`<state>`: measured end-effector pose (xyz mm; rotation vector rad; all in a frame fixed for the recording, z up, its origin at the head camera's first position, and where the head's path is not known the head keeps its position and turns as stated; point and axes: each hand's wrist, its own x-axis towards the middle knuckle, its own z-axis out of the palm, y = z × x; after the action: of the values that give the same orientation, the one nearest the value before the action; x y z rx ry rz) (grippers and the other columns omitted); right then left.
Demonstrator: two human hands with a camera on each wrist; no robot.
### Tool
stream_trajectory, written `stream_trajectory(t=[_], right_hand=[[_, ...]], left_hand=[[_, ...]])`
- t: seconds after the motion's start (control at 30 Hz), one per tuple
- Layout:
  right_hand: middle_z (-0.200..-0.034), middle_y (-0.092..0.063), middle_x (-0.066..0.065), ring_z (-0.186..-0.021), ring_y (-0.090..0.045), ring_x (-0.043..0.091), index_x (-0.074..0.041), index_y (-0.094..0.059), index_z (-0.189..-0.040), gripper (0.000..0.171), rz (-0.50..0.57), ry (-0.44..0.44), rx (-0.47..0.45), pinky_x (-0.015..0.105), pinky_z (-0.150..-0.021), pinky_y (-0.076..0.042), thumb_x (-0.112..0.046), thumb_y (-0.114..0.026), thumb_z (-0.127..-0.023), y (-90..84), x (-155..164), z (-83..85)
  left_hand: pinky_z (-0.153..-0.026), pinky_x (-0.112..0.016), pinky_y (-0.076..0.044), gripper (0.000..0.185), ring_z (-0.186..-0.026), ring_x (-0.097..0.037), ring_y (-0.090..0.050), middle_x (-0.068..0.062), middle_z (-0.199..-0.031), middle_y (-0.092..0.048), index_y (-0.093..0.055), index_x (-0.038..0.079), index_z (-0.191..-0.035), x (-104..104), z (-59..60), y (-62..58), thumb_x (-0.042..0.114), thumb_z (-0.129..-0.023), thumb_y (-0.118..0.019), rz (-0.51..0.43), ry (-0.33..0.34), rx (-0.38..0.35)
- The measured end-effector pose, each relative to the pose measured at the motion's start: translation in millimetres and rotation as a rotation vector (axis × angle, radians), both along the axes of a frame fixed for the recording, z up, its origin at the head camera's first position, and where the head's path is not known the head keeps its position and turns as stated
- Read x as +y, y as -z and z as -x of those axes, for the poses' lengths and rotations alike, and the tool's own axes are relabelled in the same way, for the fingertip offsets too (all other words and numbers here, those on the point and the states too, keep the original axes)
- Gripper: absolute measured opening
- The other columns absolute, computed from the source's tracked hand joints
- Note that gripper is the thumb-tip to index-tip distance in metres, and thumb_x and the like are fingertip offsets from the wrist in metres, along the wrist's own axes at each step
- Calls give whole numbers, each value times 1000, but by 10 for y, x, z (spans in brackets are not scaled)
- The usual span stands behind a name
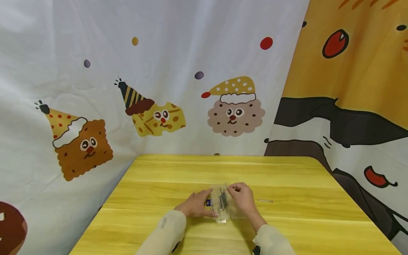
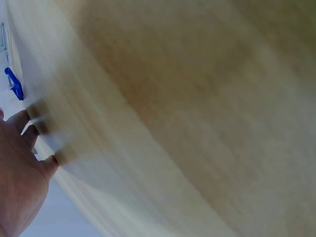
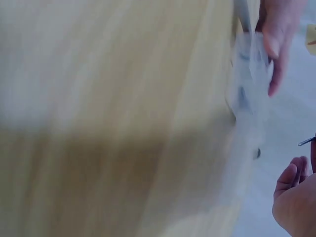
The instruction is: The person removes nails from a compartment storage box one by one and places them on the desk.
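A clear plastic box with a blue latch lies on the table, its lid folded out to the right. Several slim grey nails lie inside it. My left hand holds the box from the left, thumb near the front corner and fingertips at the back one. Over the box's far right corner, my right hand pinches a thin nail between thumb and fingertips. In the right wrist view the tip of that nail juts out from the fingers.
A single loose nail lies on the wooden table, right of the right hand. Behind the table hangs a white printed curtain, with another orange and dark printed cloth at the right.
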<state>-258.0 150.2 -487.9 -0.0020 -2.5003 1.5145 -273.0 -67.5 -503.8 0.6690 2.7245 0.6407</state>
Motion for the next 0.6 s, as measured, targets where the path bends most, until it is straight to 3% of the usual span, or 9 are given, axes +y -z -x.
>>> stream_trajectory(t=[0.4,0.6], right_hand=[[-89,-59,6,-68,-50,20,-6,-71,-93,18,-44,-92,-30,31,-58,-45,-24,-69,-95,-246,659,11],[-92,-60,7,-77,-54,20,-7,-72,-93,20,-116,-115,-2,33,-67,-49,-27,-68,-97,-295,977,40]], left_hand=[[-120,-53,-11,109,-146,-28,-29,-10,-159,-31,-23,15,-159,-13,-42,9,70,-77,-71,3,2,-22],[-120,-52,-11,109,-146,-28,-28,-11,-159,-31,-23,15,-159,-12,-31,-21,69,-77,-71,-6,3,-15]])
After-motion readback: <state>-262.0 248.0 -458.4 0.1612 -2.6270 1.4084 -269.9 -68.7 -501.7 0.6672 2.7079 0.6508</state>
